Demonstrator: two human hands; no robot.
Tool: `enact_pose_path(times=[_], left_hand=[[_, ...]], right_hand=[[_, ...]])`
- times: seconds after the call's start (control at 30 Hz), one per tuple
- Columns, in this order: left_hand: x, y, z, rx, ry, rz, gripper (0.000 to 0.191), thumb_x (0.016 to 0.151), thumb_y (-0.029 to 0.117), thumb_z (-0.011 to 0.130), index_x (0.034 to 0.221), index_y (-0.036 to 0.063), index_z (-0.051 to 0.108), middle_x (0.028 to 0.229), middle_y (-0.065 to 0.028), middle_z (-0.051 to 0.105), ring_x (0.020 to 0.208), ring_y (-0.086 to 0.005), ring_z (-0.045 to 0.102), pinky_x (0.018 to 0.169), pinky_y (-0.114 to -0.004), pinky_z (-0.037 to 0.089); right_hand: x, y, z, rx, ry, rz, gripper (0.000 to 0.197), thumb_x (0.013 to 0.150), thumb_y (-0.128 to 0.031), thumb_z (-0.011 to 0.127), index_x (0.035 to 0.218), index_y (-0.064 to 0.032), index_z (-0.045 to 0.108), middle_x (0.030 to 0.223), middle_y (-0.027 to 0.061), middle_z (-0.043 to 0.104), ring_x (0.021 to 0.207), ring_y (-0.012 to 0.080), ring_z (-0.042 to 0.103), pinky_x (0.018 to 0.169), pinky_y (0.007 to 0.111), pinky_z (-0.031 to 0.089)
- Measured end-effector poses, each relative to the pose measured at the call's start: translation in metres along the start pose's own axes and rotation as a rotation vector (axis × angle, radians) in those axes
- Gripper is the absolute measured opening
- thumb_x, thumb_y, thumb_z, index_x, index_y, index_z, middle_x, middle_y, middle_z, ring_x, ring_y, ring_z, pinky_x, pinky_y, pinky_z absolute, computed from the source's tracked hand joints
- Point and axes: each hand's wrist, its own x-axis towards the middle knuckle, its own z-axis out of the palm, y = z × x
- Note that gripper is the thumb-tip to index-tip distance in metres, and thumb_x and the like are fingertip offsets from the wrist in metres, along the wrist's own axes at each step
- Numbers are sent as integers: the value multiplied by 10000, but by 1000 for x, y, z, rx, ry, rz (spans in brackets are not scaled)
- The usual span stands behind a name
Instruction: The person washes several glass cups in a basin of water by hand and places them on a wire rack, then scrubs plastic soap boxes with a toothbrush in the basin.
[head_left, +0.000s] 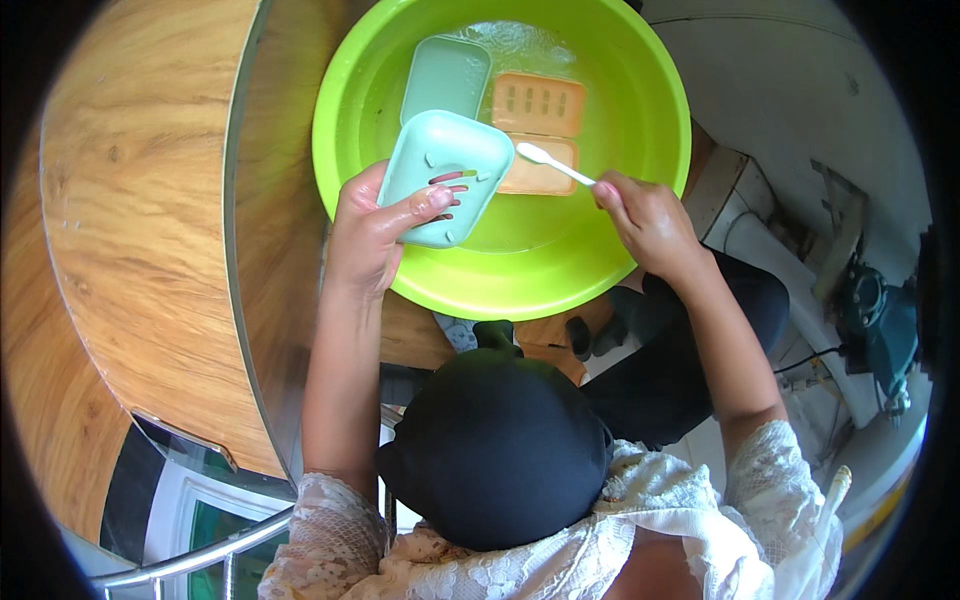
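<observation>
My left hand grips a mint-green plastic soap dish over the near left part of a lime-green basin. Its slotted underside with small feet faces up, and my thumb lies by the slots. In my right hand is a white toothbrush, its head pointing left, close to the dish's right edge but apart from it. Inside the basin, in shallow water, lie a green plastic lid or tray and an orange soap box opened flat, one half with slots. The held dish partly hides the green piece.
A wood-grain cabinet stands close on the left, with a metal railing below it. At the right are a dark green machine or tool with a cable and a white wall. My black-clad knee is beside the basin.
</observation>
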Motion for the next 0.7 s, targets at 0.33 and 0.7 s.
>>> enact_pose_path(times=[0.33,0.7], left_hand=[[0,-15,-1,-64,29,23,260,798,9,647,1045,-57,600,971,-161,658,866,-211,652,759,-322,541],[2,-12,3,-70,41,54,284,799,38,656,1048,-81,587,986,-166,648,843,-198,648,752,-321,541]], right_hand=[[-8,-34,19,237,21,113,341,975,-294,387,861,-15,547,629,226,520,608,407,538,551,450,416],[14,-32,1,107,15,-63,291,960,-300,410,889,-72,576,627,178,564,578,355,566,536,436,455]])
